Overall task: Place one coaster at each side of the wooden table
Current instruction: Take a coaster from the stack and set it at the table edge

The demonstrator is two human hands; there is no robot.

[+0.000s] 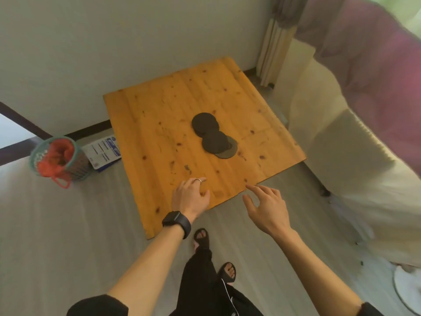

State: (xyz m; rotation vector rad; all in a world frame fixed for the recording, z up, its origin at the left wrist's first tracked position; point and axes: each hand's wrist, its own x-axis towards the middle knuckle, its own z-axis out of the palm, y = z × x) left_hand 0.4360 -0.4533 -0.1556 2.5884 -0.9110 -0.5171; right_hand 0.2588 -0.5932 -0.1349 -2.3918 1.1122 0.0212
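Lying mid wooden table [159,124]: overlapping dark round coasters [214,135]

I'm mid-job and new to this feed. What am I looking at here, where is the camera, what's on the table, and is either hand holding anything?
There is no machine here: a person works with two bare hands. The single picture comes from a wide-angle camera on the person's head, looking forward and down, so the arms enter from the bottom and the feet show below.

The wooden table is low and square. Near its middle lie the coasters, dark round discs overlapping in a loose pile; none has been set out at a side yet.

The left hand, with a ring and a dark wristwatch, is over the near edge of the table. The right hand hovers just off the near corner, fingers spread. Both are empty.

On the floor to the left stands a basket.
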